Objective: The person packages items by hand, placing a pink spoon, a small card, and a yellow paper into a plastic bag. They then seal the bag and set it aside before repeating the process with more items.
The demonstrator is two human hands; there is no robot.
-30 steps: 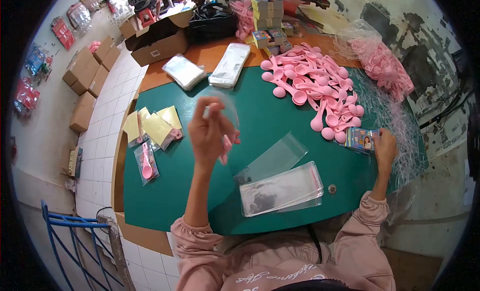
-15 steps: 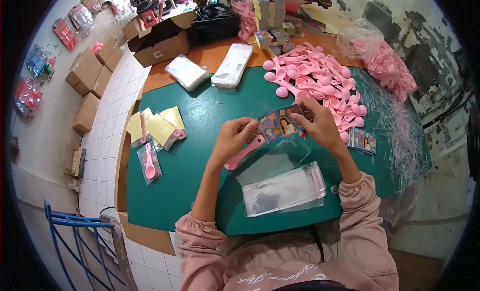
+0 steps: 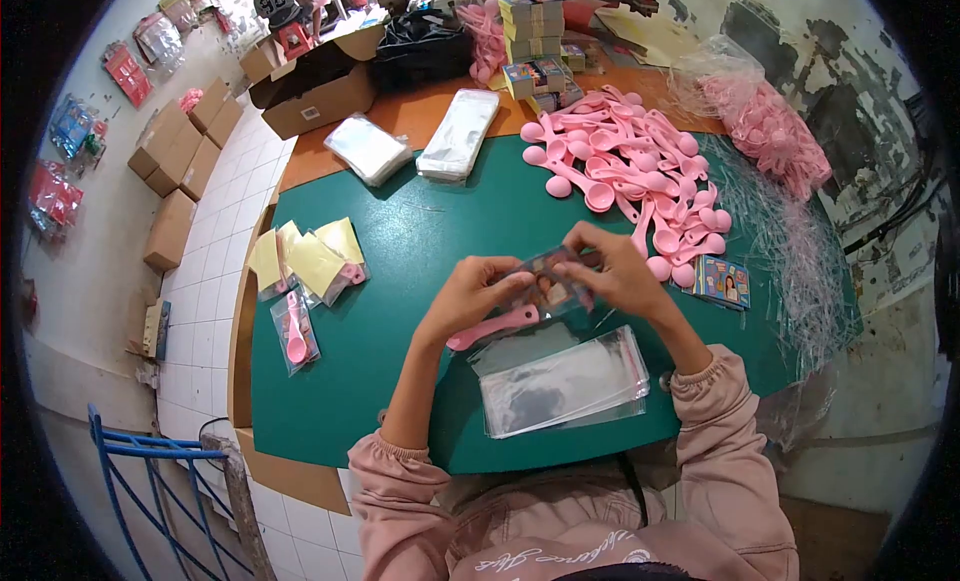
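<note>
My left hand pinches the left side of a small printed card with clear plastic about it. At the card's other side, my right hand has its thumb and fingers closed on the upper edge. The card is tilted, with its print partly covered by my fingers. Just below my left fingers is a pink measuring spoon. Closer to my body lies a stack of clear plastic bags on the green table.
A heap of pink spoons and a stack of printed cards lie on the right. Bagged spoons with yellow cards are at left. Two bundles of clear bags and an open cardboard box stand farther back.
The card has tilted, and both hands have come closer together around it. My right hand has moved lower and left, away from the spoon heap.
</note>
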